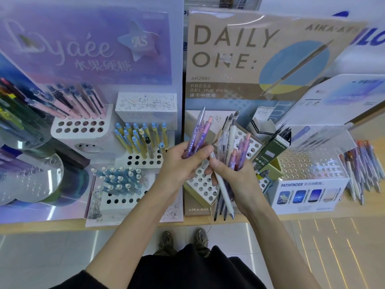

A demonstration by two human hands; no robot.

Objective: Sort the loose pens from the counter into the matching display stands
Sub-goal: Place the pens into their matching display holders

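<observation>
Left hand (183,163) grips purple pens (195,135) upright | right hand (233,178) clutches mixed bundle (230,140), thumb seemingly on white pen (224,190)

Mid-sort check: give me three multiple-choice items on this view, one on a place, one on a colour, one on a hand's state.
1. The loose pens on the counter lie: A) far left B) far right, beside the PATHFINDER stand C) on the floor.
2. The yellow pens have caps that are: A) red B) black C) blue.
3. The left hand: A) grips purple pens B) hangs open C) presses the sign.
Answers: B, the pile lies right of that stand; C, light-blue tops show; A, fingers curl round the bunch.
</observation>
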